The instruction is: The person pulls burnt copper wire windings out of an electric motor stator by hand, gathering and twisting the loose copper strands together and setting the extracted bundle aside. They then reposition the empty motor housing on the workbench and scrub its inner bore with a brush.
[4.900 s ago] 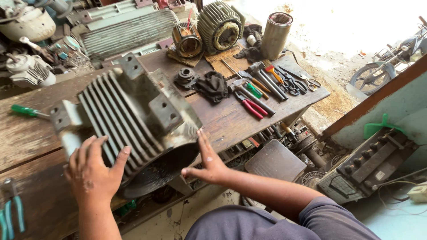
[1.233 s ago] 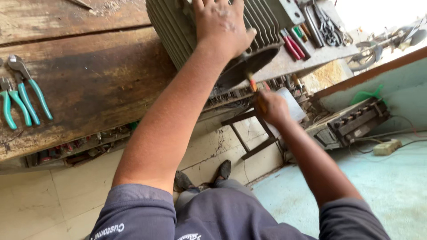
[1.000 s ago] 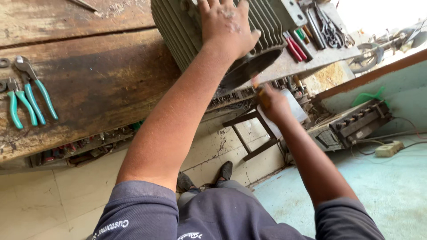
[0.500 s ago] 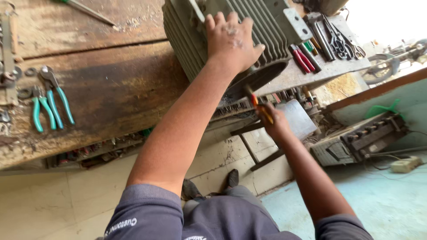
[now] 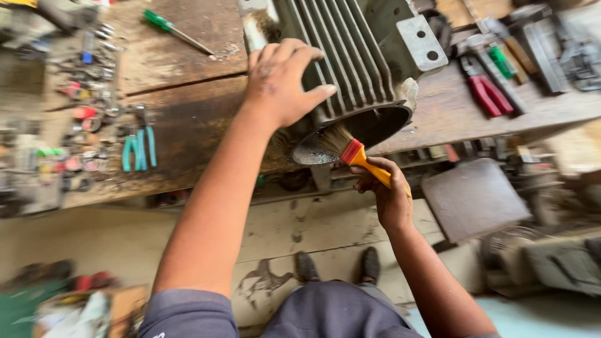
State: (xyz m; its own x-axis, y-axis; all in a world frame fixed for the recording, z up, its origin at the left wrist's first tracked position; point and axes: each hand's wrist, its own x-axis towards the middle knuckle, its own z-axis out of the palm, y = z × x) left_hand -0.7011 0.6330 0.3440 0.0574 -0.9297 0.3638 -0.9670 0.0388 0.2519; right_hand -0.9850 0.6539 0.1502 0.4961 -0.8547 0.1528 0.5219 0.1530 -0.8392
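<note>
Head view: the left hand [image 5: 282,81] lies flat and spread on top of the ribbed motor housing [image 5: 347,59], fingers draped over the cooling fins, pressing down rather than gripping. The housing lies on its side on the wooden workbench [image 5: 188,131], its open round end overhanging the bench edge toward the person. Just below and right of that palm, the right hand [image 5: 385,191] is closed around the yellow handle of a paintbrush [image 5: 350,150]; its red ferrule and pale bristles point up and left from the fist and touch the lower lip of the housing's open mouth.

The step in hand looks like brushing dirt out of the bore. The next stroke seems to call for the bracing palm to hold steady while the bristles sweep around the inner rim.

Far left of the bracing hand lie teal-handled pliers [image 5: 139,147]; right of the housing, red-handled pliers [image 5: 485,94].
</note>
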